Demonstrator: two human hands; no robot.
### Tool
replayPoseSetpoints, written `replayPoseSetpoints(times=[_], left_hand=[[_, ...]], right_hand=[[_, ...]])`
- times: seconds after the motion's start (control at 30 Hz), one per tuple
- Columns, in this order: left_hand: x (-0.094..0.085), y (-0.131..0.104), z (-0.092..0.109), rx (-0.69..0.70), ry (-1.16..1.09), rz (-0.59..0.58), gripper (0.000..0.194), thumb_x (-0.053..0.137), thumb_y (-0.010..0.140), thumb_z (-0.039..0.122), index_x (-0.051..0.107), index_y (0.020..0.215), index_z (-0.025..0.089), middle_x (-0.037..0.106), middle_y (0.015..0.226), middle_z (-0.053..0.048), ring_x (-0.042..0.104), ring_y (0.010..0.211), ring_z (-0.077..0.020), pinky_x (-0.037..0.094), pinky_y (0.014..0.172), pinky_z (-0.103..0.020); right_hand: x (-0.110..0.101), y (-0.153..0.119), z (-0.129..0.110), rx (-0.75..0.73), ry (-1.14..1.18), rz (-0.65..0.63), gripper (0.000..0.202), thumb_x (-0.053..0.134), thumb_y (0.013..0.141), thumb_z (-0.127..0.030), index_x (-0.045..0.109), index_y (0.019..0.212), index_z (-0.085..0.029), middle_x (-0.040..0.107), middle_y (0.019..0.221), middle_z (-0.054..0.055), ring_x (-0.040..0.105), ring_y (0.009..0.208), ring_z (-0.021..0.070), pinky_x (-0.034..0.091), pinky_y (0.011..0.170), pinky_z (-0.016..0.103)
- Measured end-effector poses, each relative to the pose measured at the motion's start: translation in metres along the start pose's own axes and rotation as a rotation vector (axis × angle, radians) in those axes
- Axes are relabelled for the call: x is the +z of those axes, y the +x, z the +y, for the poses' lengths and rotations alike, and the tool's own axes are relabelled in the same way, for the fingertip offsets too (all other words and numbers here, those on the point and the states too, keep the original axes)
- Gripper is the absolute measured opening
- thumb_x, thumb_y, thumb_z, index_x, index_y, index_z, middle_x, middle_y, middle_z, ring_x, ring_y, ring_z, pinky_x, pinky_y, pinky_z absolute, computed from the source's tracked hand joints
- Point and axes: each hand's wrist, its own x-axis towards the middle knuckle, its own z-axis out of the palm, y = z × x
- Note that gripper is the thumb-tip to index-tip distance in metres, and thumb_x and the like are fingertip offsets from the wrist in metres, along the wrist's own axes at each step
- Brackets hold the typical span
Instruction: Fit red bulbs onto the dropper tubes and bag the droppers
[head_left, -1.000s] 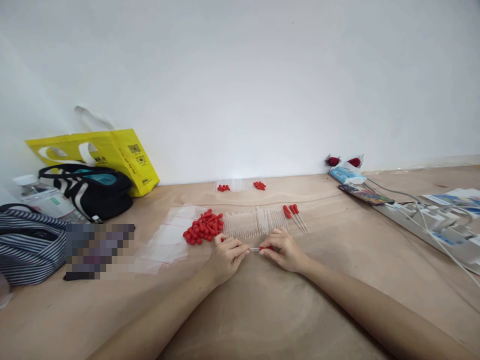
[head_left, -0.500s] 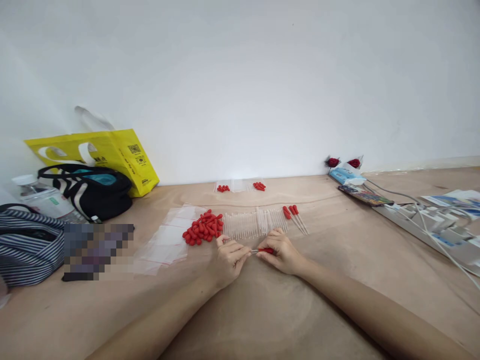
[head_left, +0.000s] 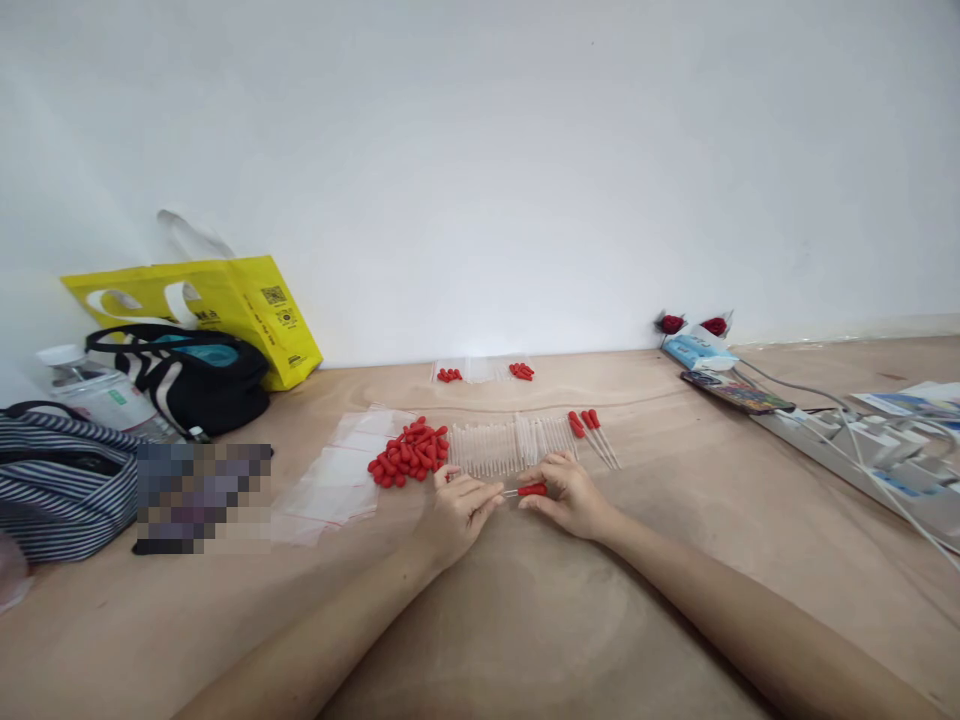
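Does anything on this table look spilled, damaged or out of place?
I see no spill or damage. The odd spot is a blocky, pixelated patch right of the striped bag, masking whatever lies there. The red bulbs are heaped but gathered.

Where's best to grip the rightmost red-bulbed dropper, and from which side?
Probably the red bulb, pinched from above with a finger coming in from its right. It looks thickest there, while the slim tube slants toward the person and would likely roll more easily. The neighbouring bulb sits close on its left, leaving little finger room.
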Motion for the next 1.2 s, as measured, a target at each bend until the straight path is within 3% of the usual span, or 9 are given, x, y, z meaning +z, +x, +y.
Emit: replayPoseSetpoints(times=[0.23,0.4,0.57,0.7,0.77,0.9,1.07,1.2], left_hand=[[-0.004,-0.001,-0.003,-0.024,-0.025,-0.029,0.020,0.046,0.087,0.030,0.064,0.083,0.022,0.070,0.074,0.001,0.059,0.065,-0.0125,0.027,0.084,-0.036],[-0.005,-0.001,-0.001,-0.023,-0.035,-0.003,0.018,0.047,0.087,0.026,0.063,0.081,0.022,0.069,0.070,0.002,0.057,0.062,-0.0116,0.027,0.083,-0.036],[-0.006,-0.002,-0.001,-0.023,-0.062,-0.031,0.018,0.046,0.087,0.023,0.063,0.080,0.021,0.068,0.069,0.003,0.057,0.060,-0.0108,0.027,0.082,-0.035],[-0.006,0.002,0.005,-0.165,-0.115,-0.025,0.024,0.043,0.087,0.027,0.063,0.078,0.021,0.065,0.062,0.003,0.057,0.057,-0.0111,0.030,0.081,-0.035],[-0.004,0.005,0.010,-0.246,-0.158,-0.020,0.027,0.041,0.088,0.029,0.063,0.075,0.020,0.064,0.060,0.004,0.056,0.055,-0.0111,0.033,0.077,-0.033],[-0.001,0.010,0.017,-0.300,-0.222,-0.021,0.026,0.042,0.087,0.031,0.064,0.077,0.021,0.068,0.070,0.002,0.059,0.064,-0.0140,0.036,0.077,-0.034],[-0.003,0.009,0.012,-0.403,-0.175,-0.036,0.023,0.046,0.083,0.034,0.061,0.097,0.022,0.068,0.091,-0.003,0.060,0.086,-0.0207,0.033,0.085,-0.041],[-0.004,0.007,0.005,-0.424,-0.125,-0.063,0.021,0.054,0.077,0.029,0.060,0.096,0.021,0.068,0.088,-0.002,0.060,0.088,-0.0220,0.034,0.084,-0.042]], right_hand=[[-0.006,0.000,0.001,0.003,-0.023,-0.033,0.018,0.055,0.080,-0.037,0.064,0.075,-0.022,0.063,0.065,0.000,0.052,0.065,0.0139,0.032,0.073,0.034],[-0.009,0.001,0.002,0.046,0.045,-0.010,0.018,0.057,0.078,-0.039,0.064,0.079,-0.023,0.065,0.070,0.001,0.053,0.069,0.0153,0.033,0.075,0.035],[-0.011,0.001,0.002,0.075,0.150,-0.078,0.017,0.054,0.081,-0.037,0.064,0.082,-0.023,0.064,0.070,0.001,0.053,0.073,0.0165,0.034,0.078,0.038],[0.001,0.002,0.000,0.306,0.475,0.074,0.037,0.061,0.072,-0.044,0.057,0.102,-0.022,0.062,0.074,0.002,0.055,0.068,0.0154,0.042,0.066,0.032],[0.010,0.004,-0.005,0.405,0.659,0.153,0.041,0.064,0.068,-0.046,0.055,0.099,-0.020,0.061,0.075,0.002,0.056,0.065,0.0144,0.044,0.061,0.029],[0.016,0.014,-0.011,0.442,0.827,0.235,0.033,0.062,0.069,-0.046,0.055,0.088,-0.020,0.063,0.076,0.003,0.058,0.073,0.0155,0.045,0.067,0.029],[-0.026,0.030,0.026,0.520,0.562,0.386,0.047,0.061,0.066,-0.048,0.056,0.101,-0.015,0.059,0.063,0.000,0.055,0.058,0.0128,0.041,0.054,0.024],[-0.064,0.027,0.071,0.730,0.134,0.376,0.037,0.058,0.068,-0.043,0.064,0.089,-0.013,0.064,0.065,0.003,0.057,0.057,0.0140,0.039,0.051,0.023]])
